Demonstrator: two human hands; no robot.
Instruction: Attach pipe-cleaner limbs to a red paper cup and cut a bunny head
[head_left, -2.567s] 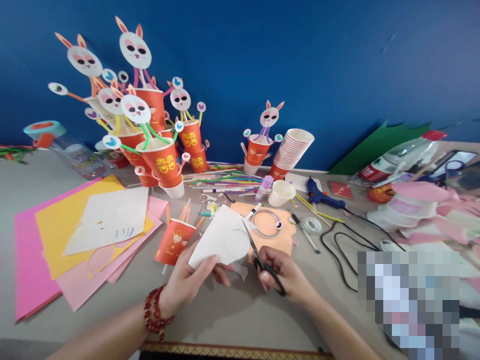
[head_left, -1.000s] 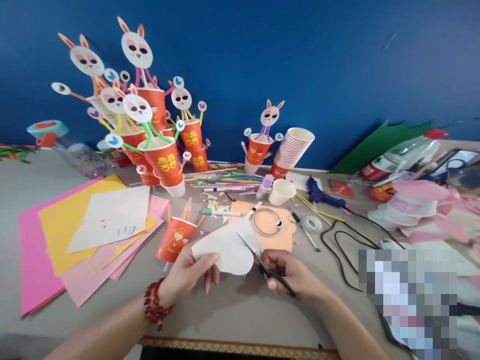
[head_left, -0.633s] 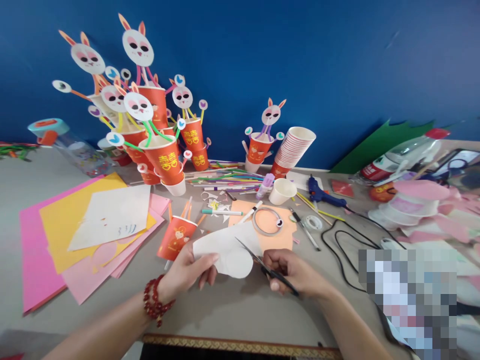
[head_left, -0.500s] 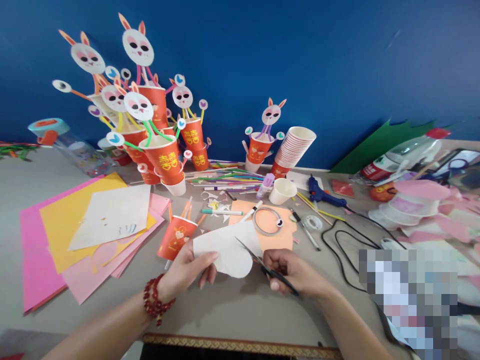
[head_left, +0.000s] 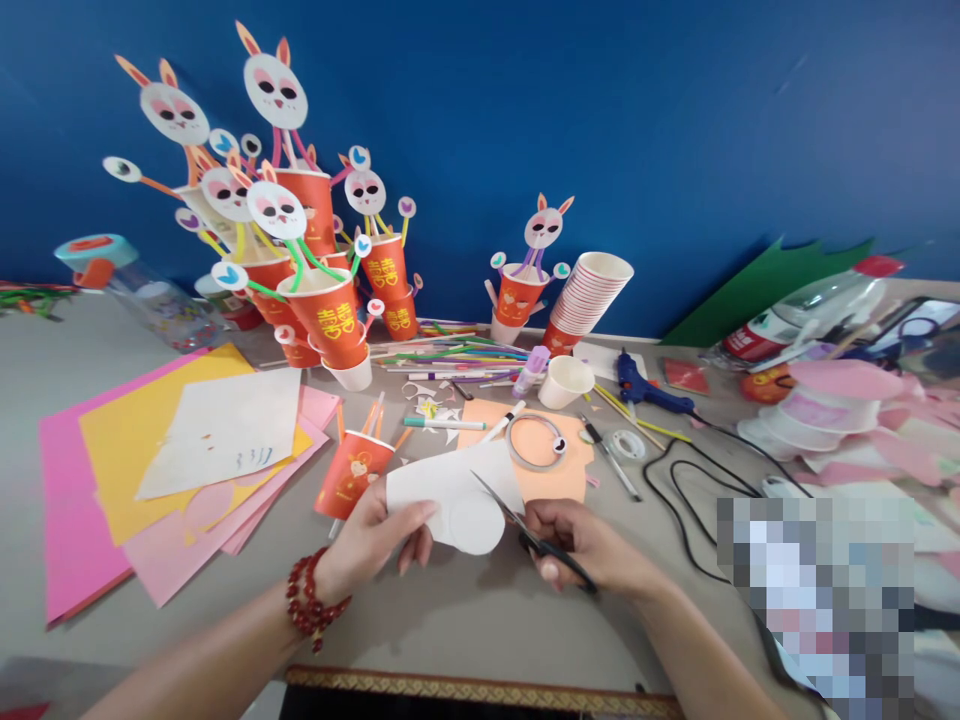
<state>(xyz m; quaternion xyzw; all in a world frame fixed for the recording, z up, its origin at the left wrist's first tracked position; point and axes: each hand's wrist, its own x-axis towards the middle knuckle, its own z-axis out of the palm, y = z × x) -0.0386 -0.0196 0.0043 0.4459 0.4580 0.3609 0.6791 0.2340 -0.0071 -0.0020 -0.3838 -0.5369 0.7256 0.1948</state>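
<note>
A sheet of white paper [head_left: 450,490] is pinched between the thumb and fingers of my left hand [head_left: 390,535], above the table. A rounded lobe, partly cut out, bulges from its lower right side. My right hand [head_left: 570,545] grips black-handled scissors [head_left: 551,550], whose blades lie across the paper beside the lobe. Just behind my left hand stands a red paper cup [head_left: 354,475] with orange straw-like sticks in it. Orange paper [head_left: 559,487] lies beyond the scissors, bearing a grey ring [head_left: 517,460] and a white marker [head_left: 504,422].
Paper-cup rabbits [head_left: 330,310] stand at the back left, near coloured sheets [head_left: 82,480]. Stacked cups [head_left: 592,295] lean at the back. A blue glue gun [head_left: 652,388] trails a black cable [head_left: 675,490] on the right, by a plastic bottle [head_left: 802,310].
The lobe of the paper shows a clearer curved edge on its left side. Both hands and the scissors have stayed nearly in place.
</note>
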